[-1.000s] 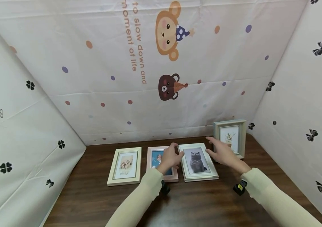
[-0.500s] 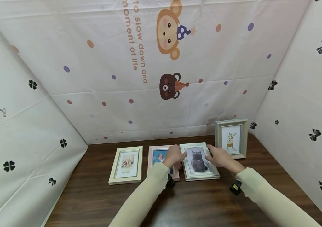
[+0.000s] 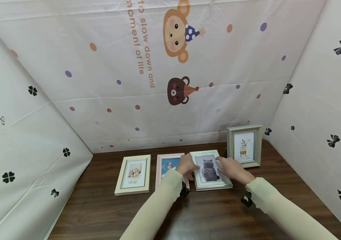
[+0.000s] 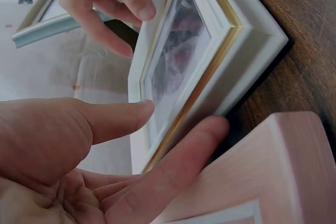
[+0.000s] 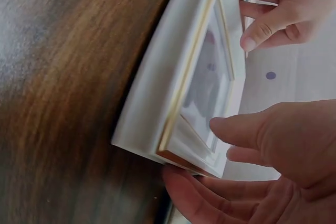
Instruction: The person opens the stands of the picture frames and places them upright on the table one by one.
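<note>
A white picture frame (image 3: 209,170) with a grey cat photo lies face up on the table. My left hand (image 3: 186,165) grips its left side, the thumb over the front and the fingers along the outer edge in the left wrist view. On the opposite side my right hand (image 3: 233,169) holds the frame the same way, its thumb (image 5: 239,129) on the front and fingers (image 5: 202,198) against the side. Beneath my left forearm and hand, a pink picture frame (image 3: 158,168) with a blue picture is partly hidden.
A cream picture frame (image 3: 119,181) lies flat at the left. Behind my right hand, a grey-beige frame (image 3: 257,146) with a plant picture stands upright. The brown wooden table (image 3: 98,213) meets printed cloth walls (image 3: 113,126) at the back and sides.
Both hands have closed in on the white frame from its two sides and taken hold of it. My right hand moved left, away from the standing frame. The frames lie where they were.
</note>
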### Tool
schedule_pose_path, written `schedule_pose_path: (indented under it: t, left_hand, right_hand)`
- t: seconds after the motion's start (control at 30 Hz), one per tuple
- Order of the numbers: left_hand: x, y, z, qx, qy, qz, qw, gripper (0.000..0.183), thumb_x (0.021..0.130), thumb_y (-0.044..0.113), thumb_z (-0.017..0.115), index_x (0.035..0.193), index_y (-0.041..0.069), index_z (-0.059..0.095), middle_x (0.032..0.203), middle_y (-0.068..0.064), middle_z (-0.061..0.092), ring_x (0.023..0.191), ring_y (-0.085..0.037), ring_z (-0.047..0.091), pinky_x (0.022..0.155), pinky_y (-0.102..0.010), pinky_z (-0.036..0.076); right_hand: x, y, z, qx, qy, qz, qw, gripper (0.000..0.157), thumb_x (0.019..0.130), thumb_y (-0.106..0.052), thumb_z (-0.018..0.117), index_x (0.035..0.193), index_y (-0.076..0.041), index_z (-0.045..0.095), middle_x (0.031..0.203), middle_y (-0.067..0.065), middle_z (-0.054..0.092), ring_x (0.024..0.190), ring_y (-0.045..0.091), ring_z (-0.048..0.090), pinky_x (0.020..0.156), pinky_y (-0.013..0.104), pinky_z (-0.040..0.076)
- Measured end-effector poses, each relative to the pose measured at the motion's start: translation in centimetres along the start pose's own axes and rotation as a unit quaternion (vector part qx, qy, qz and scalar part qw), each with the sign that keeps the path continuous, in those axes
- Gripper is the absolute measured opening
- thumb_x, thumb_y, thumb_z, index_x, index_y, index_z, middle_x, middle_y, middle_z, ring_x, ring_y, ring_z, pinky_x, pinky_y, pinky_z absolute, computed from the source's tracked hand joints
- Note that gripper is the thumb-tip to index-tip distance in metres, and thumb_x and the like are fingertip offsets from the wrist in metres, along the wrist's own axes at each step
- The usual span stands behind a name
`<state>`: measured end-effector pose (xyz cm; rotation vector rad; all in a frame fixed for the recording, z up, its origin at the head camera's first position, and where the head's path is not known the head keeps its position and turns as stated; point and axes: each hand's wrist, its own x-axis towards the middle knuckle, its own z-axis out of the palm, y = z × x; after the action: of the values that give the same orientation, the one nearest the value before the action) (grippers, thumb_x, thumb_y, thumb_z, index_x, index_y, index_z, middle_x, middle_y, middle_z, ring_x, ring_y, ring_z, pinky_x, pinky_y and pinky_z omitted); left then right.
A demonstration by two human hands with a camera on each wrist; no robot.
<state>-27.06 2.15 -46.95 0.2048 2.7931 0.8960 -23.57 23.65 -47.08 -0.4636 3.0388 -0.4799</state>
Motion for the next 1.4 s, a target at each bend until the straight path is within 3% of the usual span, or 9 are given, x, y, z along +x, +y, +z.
schedule_pose_path:
  t: [0.07, 0.2, 0.37, 0.63, 0.77, 1.0, 1.2, 1.3, 1.4]
  left_hand:
    - [0.1, -0.1, 0.2, 0.011, 0.004, 0.001, 0.9999, 0.048, 0.086, 0.023, 0.086, 0.117, -0.007, 0.067, 0.11, -0.024, 0.069, 0.07, -0.025, 0.072, 0.088, -0.04, 0.059]
    - [0.4, -0.3, 0.6, 0.01, 0.01, 0.0, 0.9999, 0.042, 0.084, 0.016, 0.086, 0.115, -0.007, 0.069, 0.116, -0.027, 0.068, 0.066, -0.025, 0.072, 0.081, -0.04, 0.061]
    - [0.7, -0.3, 1.0, -0.019, 0.009, -0.019, 0.9996, 0.045, 0.086, 0.006, 0.082, 0.125, -0.009, 0.065, 0.13, -0.034, 0.061, 0.044, -0.025, 0.066, 0.065, -0.041, 0.062]
    - [0.7, -0.4, 1.4, -0.044, 0.016, -0.024, 0.9986, 0.047, 0.085, 0.004, 0.082, 0.125, -0.012, 0.064, 0.122, -0.04, 0.062, 0.035, -0.023, 0.06, 0.043, -0.035, 0.055]
    - [0.8, -0.6, 1.5, -0.041, 0.018, -0.018, 0.9989, 0.05, 0.086, 0.006, 0.082, 0.128, -0.011, 0.062, 0.123, -0.039, 0.062, 0.035, -0.021, 0.06, 0.046, -0.035, 0.057]
    - [0.2, -0.4, 1.0, 0.005, 0.035, 0.01, 0.9993, 0.038, 0.084, 0.011, 0.085, 0.114, -0.008, 0.071, 0.118, -0.031, 0.068, 0.04, -0.019, 0.063, 0.075, -0.038, 0.062]
    - [0.1, -0.2, 1.0, -0.018, 0.028, -0.001, 0.9994, 0.031, 0.086, 0.007, 0.082, 0.108, -0.011, 0.071, 0.119, -0.035, 0.066, 0.039, -0.021, 0.063, 0.063, -0.037, 0.062]
    - [0.1, -0.1, 1.0, -0.034, 0.018, -0.013, 0.9992, 0.026, 0.087, 0.003, 0.079, 0.106, -0.013, 0.07, 0.106, -0.037, 0.068, 0.038, -0.022, 0.063, 0.051, -0.035, 0.059]
    - [0.2, -0.1, 1.0, -0.041, 0.006, -0.019, 0.9989, 0.022, 0.089, -0.001, 0.075, 0.105, -0.014, 0.071, 0.076, -0.029, 0.07, 0.038, -0.022, 0.062, 0.047, -0.033, 0.056]
  right_hand:
    - [0.0, 0.1, 0.3, 0.002, 0.0, -0.005, 1.0, 0.045, 0.093, -0.006, 0.073, 0.133, 0.008, 0.058, 0.109, 0.028, 0.071, 0.077, 0.027, 0.07, 0.067, 0.045, 0.059]
    - [0.1, 0.2, 0.6, 0.011, 0.001, -0.004, 1.0, 0.042, 0.091, -0.002, 0.074, 0.13, 0.008, 0.061, 0.108, 0.026, 0.071, 0.067, 0.019, 0.064, 0.059, 0.038, 0.056]
    - [0.1, 0.1, 0.9, 0.003, 0.011, -0.016, 1.0, 0.039, 0.088, 0.001, 0.076, 0.125, 0.007, 0.064, 0.105, 0.023, 0.072, 0.069, 0.019, 0.065, 0.058, 0.037, 0.055]
    - [0.1, 0.1, 1.2, -0.011, 0.022, -0.02, 0.999, 0.038, 0.086, 0.003, 0.076, 0.123, 0.006, 0.065, 0.102, 0.021, 0.073, 0.07, 0.019, 0.065, 0.059, 0.038, 0.055]
    - [0.2, 0.1, 1.3, -0.009, 0.019, -0.017, 1.0, 0.038, 0.086, 0.002, 0.076, 0.123, 0.005, 0.066, 0.096, 0.019, 0.073, 0.061, 0.017, 0.058, 0.053, 0.033, 0.049]
    - [0.3, 0.1, 1.2, -0.002, 0.01, -0.006, 1.0, 0.037, 0.087, 0.002, 0.076, 0.123, 0.003, 0.067, 0.094, 0.018, 0.073, 0.056, 0.015, 0.053, 0.048, 0.029, 0.042]
    - [0.2, 0.0, 1.1, 0.009, 0.011, 0.0, 1.0, 0.037, 0.087, 0.004, 0.075, 0.122, 0.003, 0.067, 0.096, 0.019, 0.073, 0.057, 0.016, 0.054, 0.05, 0.032, 0.045]
    - [0.1, -0.2, 1.0, 0.018, 0.013, 0.006, 1.0, 0.037, 0.086, 0.007, 0.073, 0.122, 0.004, 0.067, 0.094, 0.019, 0.073, 0.057, 0.016, 0.053, 0.05, 0.031, 0.044]
    - [0.0, -0.2, 1.1, 0.027, 0.017, 0.01, 0.999, 0.038, 0.085, 0.01, 0.07, 0.122, 0.004, 0.067, 0.084, 0.015, 0.071, 0.052, 0.015, 0.048, 0.047, 0.029, 0.039]
